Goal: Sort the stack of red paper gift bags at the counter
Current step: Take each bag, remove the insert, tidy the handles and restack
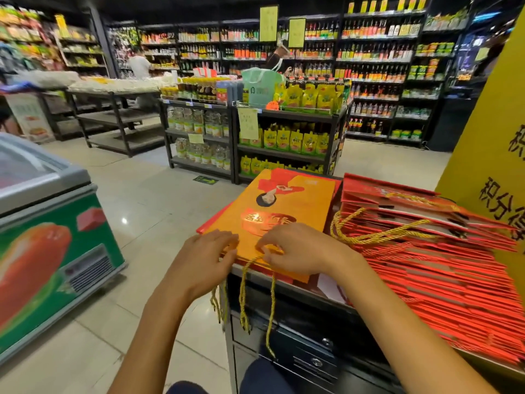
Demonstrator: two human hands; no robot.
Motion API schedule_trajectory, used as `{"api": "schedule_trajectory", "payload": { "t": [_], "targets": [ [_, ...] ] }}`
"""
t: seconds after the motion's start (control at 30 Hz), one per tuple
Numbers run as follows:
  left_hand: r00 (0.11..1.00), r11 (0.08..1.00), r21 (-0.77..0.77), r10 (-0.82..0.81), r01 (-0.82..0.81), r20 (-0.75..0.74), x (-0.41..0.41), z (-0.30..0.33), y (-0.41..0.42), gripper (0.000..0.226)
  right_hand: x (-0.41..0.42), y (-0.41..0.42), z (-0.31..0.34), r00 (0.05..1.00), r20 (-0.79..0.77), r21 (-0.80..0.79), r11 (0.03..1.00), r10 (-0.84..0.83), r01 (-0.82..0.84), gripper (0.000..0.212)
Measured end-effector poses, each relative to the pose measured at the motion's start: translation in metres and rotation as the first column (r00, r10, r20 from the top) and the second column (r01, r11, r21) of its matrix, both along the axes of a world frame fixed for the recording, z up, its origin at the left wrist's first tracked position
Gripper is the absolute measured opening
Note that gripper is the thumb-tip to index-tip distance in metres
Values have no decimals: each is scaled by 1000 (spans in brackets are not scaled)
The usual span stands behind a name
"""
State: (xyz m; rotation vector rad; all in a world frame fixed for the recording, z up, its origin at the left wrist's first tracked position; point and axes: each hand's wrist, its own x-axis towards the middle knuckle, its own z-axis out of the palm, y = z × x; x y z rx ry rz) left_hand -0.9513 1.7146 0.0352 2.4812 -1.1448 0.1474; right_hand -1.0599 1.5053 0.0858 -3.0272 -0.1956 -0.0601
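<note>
An orange and red gift bag (287, 206) lies flat on top of a small pile at the counter's left end. Its gold rope handles (244, 297) hang over the counter's front edge. My left hand (204, 260) rests on the bag's near left corner with fingers curled at the edge. My right hand (295, 248) sits on the bag's near edge, fingers curled and pinching the gold rope there. To the right, a thick fanned stack of red gift bags (443, 268) slopes across the counter, with a loop of gold rope (369, 234) lying on it.
The dark counter (287, 314) has drawers below. A green chest freezer (51, 240) stands to the left across a tiled aisle. A yellow sign board (494, 155) rises at the right behind the stack. Shelves of yellow pouches (287, 137) stand ahead, with two people further back.
</note>
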Motion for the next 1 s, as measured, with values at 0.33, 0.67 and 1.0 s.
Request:
{"api": "schedule_trajectory", "payload": {
  "t": [0.33,0.67,1.0],
  "targets": [
    [998,972,-230,-26,37,51,-11,-27,28,24,-4,23,-17,982,131,75,986,139,-150,9],
    [997,921,-389,15,14,72,-31,-45,39,32,11,7,-4,926,268,335,927,-267,170,55],
    [995,897,-442,26,21,100,-48,-55,41,35,48,-22,-3,828,46,435,758,-558,486,37]
  ]
}}
